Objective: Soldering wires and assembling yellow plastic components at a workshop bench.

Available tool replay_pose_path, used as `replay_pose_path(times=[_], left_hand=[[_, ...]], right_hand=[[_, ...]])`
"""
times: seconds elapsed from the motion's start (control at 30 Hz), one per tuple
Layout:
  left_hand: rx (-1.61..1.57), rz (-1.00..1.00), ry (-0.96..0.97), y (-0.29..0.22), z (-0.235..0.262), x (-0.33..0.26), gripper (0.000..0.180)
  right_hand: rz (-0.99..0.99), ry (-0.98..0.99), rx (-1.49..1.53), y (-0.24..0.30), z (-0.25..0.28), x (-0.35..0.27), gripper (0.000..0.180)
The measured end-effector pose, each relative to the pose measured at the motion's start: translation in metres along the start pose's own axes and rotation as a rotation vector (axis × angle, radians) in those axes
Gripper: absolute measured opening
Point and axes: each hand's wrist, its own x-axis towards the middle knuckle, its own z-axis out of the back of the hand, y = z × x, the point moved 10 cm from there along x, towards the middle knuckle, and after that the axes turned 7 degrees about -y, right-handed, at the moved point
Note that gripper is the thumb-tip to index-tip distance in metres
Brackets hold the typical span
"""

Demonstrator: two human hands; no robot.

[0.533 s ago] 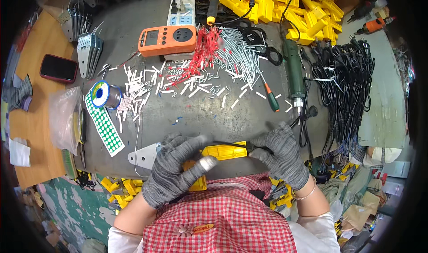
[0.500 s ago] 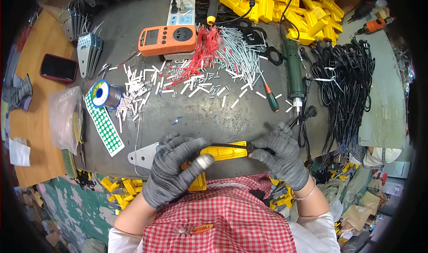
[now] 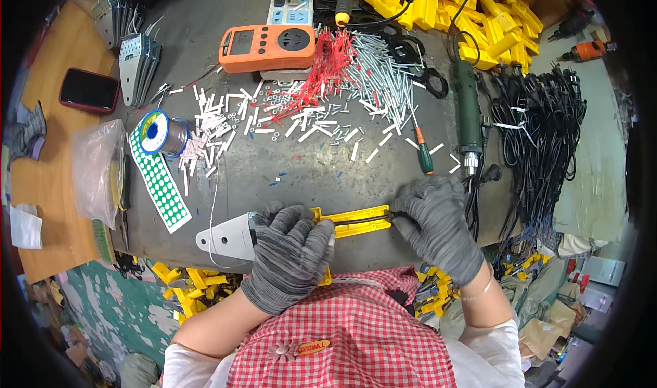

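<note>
A yellow plastic handle half lies open side up at the bench's near edge, with a black cable running along its inside. My gloved left hand is closed over the handle's left end, hiding that part. At the other end, my gloved right hand has its fingers closed where the cable leaves the handle; its fingertips are partly hidden. A grey metal plate, tapered and with holes, sticks out left of my left hand. Another yellow piece shows below that hand.
White sleeves, red wires and long screws are heaped mid-bench near an orange power meter. A green electric screwdriver and a bundle of black cords stand right. Solder wire and a green-dotted sticker sheet lie left.
The cable, held across above the handle half before, now lies along its inside. My left hand has turned palm down over the handle's left end. The whole view has shifted slightly.
</note>
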Motion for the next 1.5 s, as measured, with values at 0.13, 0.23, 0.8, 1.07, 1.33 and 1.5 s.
replay_pose_path(times=[0.13, 0.23, 0.8, 1.07, 1.33, 1.5], left_hand=[[-0.006, -0.036, 0.009, -0.001, -0.002, -0.006, 0.027], [0.044, -0.067, 0.068, -0.005, -0.001, -0.009, 0.031], [0.119, -0.379, 0.217, -0.008, -0.015, -0.066, 0.023], [0.096, -0.289, 0.174, -0.008, -0.007, -0.065, 0.020], [0.051, -0.287, 0.122, -0.005, 0.003, -0.053, 0.020], [-0.001, -0.212, 0.070, -0.001, 0.010, -0.055, 0.017]], right_hand=[[0.029, 0.015, 0.029, 0.050, -0.014, 0.005, 0.026], [0.060, 0.104, 0.199, 0.066, -0.052, 0.004, 0.027], [0.210, 0.436, 0.540, 0.057, -0.059, 0.085, 0.031], [-0.068, -0.697, -0.171, -0.158, 0.038, 0.260, 0.041], [0.086, -0.235, -0.295, -0.128, 0.029, 0.259, 0.015], [0.205, 0.181, -0.169, -0.041, 0.037, 0.147, 0.022]])
